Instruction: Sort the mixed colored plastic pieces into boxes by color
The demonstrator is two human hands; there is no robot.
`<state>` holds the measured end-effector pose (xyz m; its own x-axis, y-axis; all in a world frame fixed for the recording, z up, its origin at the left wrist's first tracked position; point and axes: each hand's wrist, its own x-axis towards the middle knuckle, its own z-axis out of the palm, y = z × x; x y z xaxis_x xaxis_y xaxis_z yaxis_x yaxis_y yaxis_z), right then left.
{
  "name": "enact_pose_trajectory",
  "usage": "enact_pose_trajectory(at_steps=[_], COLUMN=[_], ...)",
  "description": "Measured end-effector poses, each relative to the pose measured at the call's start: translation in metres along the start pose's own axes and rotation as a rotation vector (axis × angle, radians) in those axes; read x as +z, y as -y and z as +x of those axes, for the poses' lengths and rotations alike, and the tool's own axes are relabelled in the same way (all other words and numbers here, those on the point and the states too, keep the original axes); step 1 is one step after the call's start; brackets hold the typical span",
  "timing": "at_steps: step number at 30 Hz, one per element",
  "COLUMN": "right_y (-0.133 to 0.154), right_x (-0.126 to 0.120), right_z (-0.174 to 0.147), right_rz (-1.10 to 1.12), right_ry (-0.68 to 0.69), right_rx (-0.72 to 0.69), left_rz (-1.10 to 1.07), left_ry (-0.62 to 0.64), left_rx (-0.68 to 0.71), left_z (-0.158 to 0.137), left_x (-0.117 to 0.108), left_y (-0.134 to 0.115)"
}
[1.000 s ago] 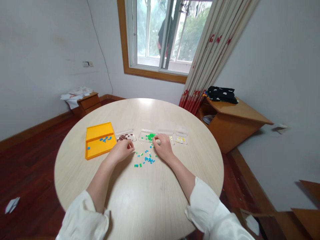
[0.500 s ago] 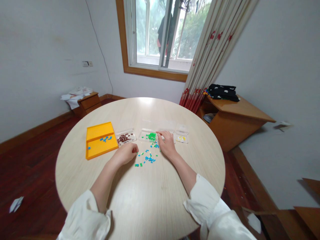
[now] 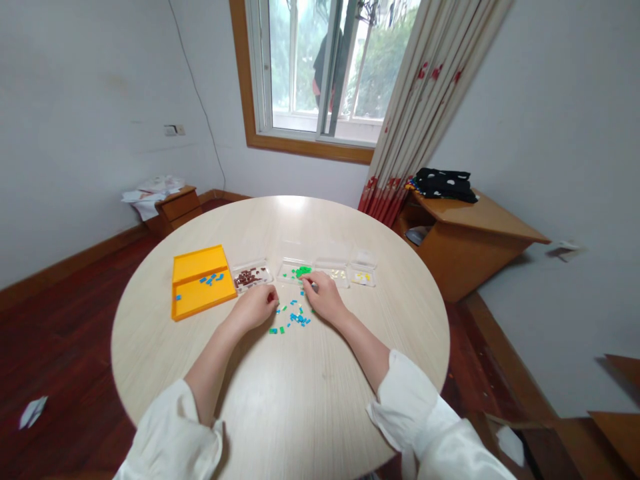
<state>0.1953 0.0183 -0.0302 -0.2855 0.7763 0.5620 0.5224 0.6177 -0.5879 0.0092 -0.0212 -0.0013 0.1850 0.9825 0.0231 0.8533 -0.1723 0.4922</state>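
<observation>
My left hand (image 3: 254,309) rests on the table at the left of a scatter of small blue and green blocks (image 3: 299,319), its fingers curled in; whatever they hold is hidden. Opposite it, my right hand (image 3: 326,298) reaches over the far end of the scatter, fingers bent down and together. Its fingertips are just in front of a clear box of green pieces (image 3: 302,272), and I cannot make out what is in them. Beyond my right hand stands a clear box with cream pieces (image 3: 339,274).
A yellow tray (image 3: 203,257) with several blue blocks lies at the left. Beside it is a clear box of brown pieces (image 3: 250,275). A small clear box with yellow pieces (image 3: 363,276) is at the right. All stand on a round wooden table (image 3: 300,400).
My right hand has come down and slightly left, from the box of cream pieces to the near side of the green box. Its fingers have bent in. My left hand has barely moved.
</observation>
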Motion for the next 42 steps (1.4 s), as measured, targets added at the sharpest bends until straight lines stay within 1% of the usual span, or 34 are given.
enact_pose_trajectory(at_steps=[5,9,12,16,20,23,25,27,31,33,35,38,42], right_y=[0.012,0.019,0.024,0.027,0.026,0.025,0.024,0.021,0.011,0.005,0.001,-0.002,-0.001], right_x=[0.005,0.005,0.004,0.003,0.004,0.006,0.007,0.006,0.003,0.001,-0.001,-0.002,-0.001], right_z=[-0.004,-0.005,-0.005,-0.005,-0.005,-0.006,-0.006,-0.005,0.0,0.002,0.004,0.005,0.003], right_rz=[0.032,0.073,0.087,0.097,0.118,0.116,0.107,0.093,0.061,0.038,0.009,-0.028,-0.038], right_ry=[0.124,0.171,0.16,0.14,0.114,0.096,0.082,0.061,-0.035,-0.094,-0.127,-0.115,-0.064], right_rx=[-0.08,-0.136,-0.152,-0.134,-0.115,-0.103,-0.092,-0.078,-0.041,-0.011,0.019,0.044,0.046], left_rz=[-0.129,-0.259,-0.394,-0.567,-0.663,-0.698,-0.697,-0.666,-0.479,-0.364,-0.273,-0.187,-0.102], left_ry=[-0.101,-0.116,-0.114,-0.099,-0.086,-0.069,-0.054,-0.066,-0.14,-0.123,-0.068,-0.004,0.018], left_rx=[0.053,0.058,0.052,0.01,-0.018,-0.023,-0.031,-0.052,-0.076,-0.059,-0.033,-0.009,-0.011], left_z=[0.003,0.005,0.008,0.01,0.011,0.011,0.011,0.011,0.009,0.007,0.005,0.002,0.0], left_x=[0.003,0.009,0.012,0.014,0.013,0.012,0.011,0.01,0.007,0.005,0.005,0.008,0.009], left_y=[-0.003,-0.006,-0.006,-0.006,-0.006,-0.008,-0.009,-0.01,-0.008,-0.006,-0.004,-0.001,-0.003])
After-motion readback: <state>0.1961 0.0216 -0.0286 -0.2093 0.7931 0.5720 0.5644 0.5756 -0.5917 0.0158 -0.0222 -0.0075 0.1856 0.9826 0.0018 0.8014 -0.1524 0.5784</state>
